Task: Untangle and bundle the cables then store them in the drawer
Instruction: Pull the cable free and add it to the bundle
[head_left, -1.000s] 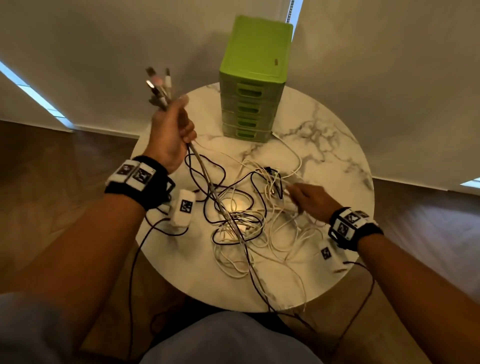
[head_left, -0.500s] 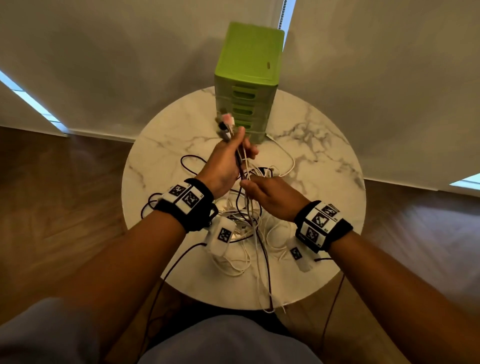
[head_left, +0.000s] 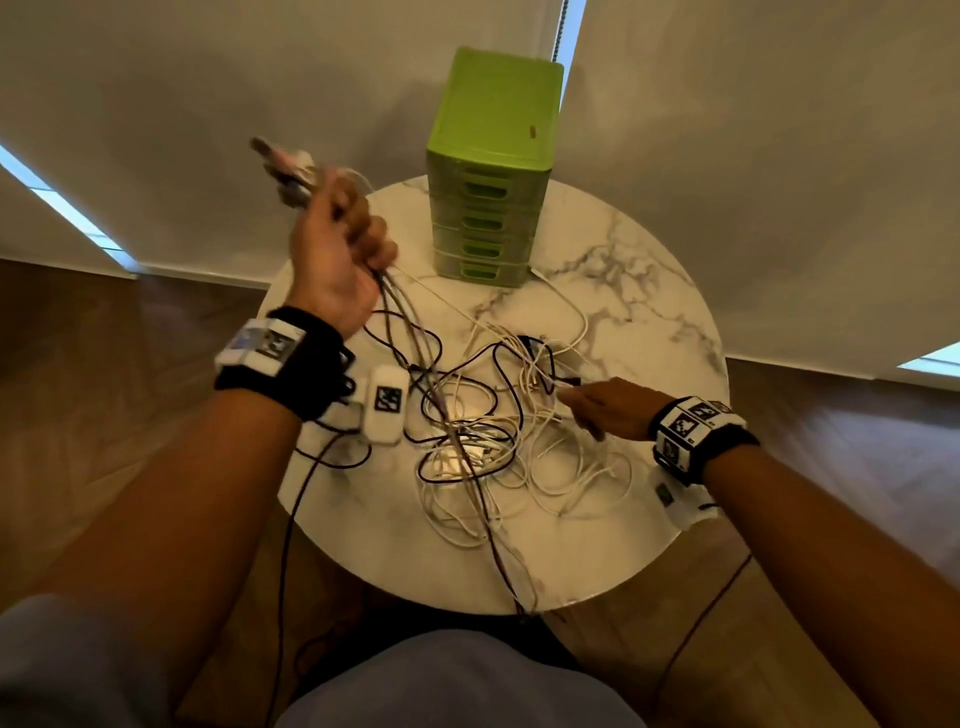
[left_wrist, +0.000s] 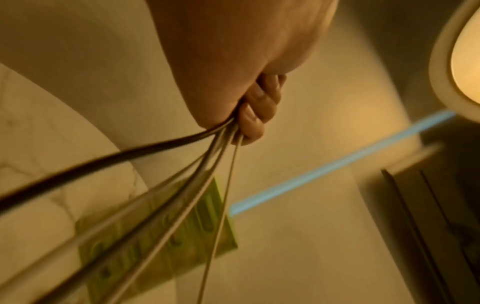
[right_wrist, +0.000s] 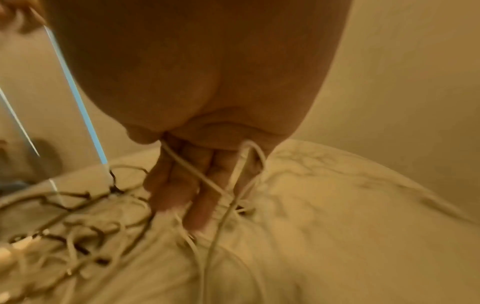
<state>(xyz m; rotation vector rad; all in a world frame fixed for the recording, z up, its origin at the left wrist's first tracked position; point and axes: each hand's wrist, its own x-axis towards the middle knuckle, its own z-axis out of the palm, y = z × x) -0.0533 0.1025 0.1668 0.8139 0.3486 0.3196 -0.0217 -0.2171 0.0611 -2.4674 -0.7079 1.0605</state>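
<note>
A: Nearest the body, a few strands of the cables (head_left: 470, 457) trail off the near rim of the round marble table (head_left: 649, 291). The main tangle, white and dark loops crossed over each other, lies mid-table.

B: Hands?

A: Right hand (head_left: 610, 408) low at the right side of the heap. In the right wrist view its fingers (right_wrist: 182, 185) point down into the pile with white strands running across and between them. Whether it pinches one or only rakes through, cannot tell; the picture is blurred.

B: And the left?

A: Left hand (head_left: 335, 254) raised above the table's left side, fist curled round a gathered group of cable ends (head_left: 291, 169). Plugs stick out above the knuckles; in the left wrist view the strands fan from under the curled fingers (left_wrist: 255, 112) down toward the tangle.

B: Handling?

A: Judged light, limp, smooth-jacketed. Loops will snag and drag neighbours along. Best taken near the plugs, where the body is stiff, then fed out one strand at a time; a hard pull likely tightens the knots.

B: Storage?

A: Green drawer unit (head_left: 493, 171) at the far edge, all drawers appear closed. Early stage, nothing bundled.
</note>
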